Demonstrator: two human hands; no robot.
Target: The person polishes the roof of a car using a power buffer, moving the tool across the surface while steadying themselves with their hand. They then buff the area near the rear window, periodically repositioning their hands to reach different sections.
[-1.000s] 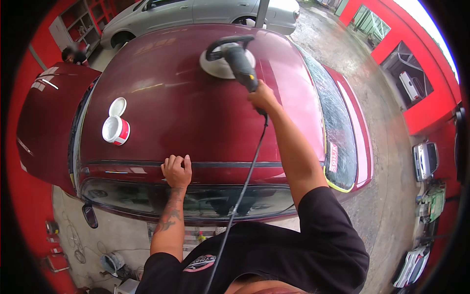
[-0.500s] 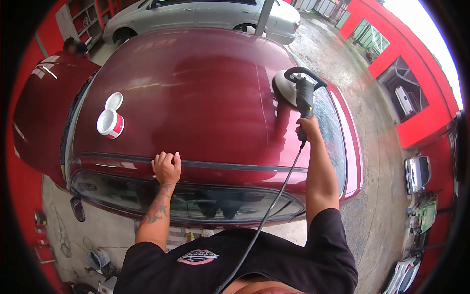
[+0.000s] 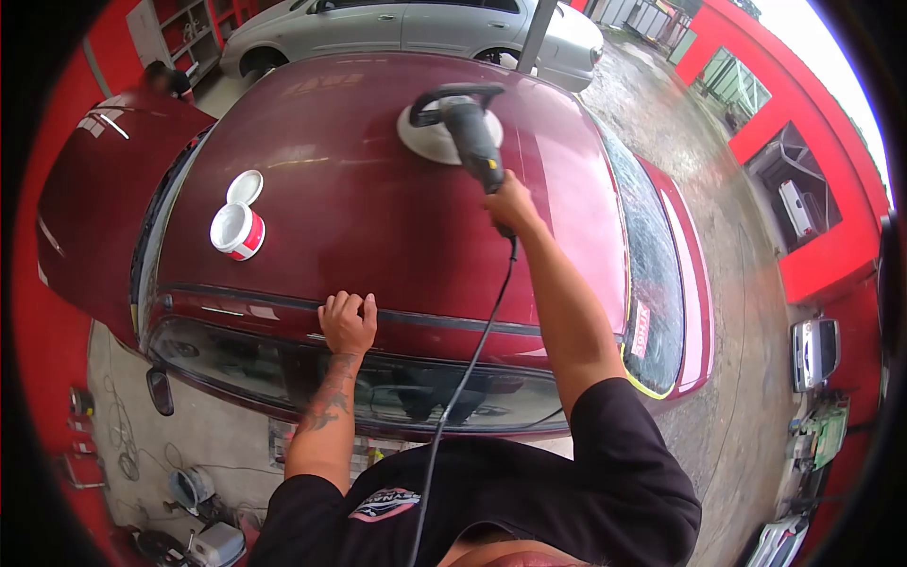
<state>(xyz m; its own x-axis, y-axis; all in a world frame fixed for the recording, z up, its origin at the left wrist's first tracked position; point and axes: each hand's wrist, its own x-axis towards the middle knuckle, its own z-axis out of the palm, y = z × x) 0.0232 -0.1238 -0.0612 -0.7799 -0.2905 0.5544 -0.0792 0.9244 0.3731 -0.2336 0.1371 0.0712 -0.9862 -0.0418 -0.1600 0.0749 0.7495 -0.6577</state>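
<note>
My right hand (image 3: 513,203) is wrapped round the rear handle of a corded car polisher (image 3: 470,137). The polisher's white round pad (image 3: 427,142) lies against the dark red car roof (image 3: 340,189), at its far middle. A black loop handle arches over the tool's head. From its rear end, a black cord (image 3: 452,406) runs down across my shirt. My left hand (image 3: 348,323) rests on the near edge of the roof by the black trim strip, with loosely bent fingers and nothing held. On the roof to its left stands an open white and red tub (image 3: 238,232), its white lid (image 3: 245,187) beside it.
The car's hood (image 3: 104,189) lies to the left, with a person (image 3: 165,83) behind it. A silver car (image 3: 416,33) and a grey post (image 3: 539,38) stand beyond the roof. Below left, cables and a bucket (image 3: 192,488) are on the floor.
My right hand has swept the polisher leftward, from the rear edge of the roof to its far middle. The left hand stays on the near roof edge. The view has shifted slightly.
</note>
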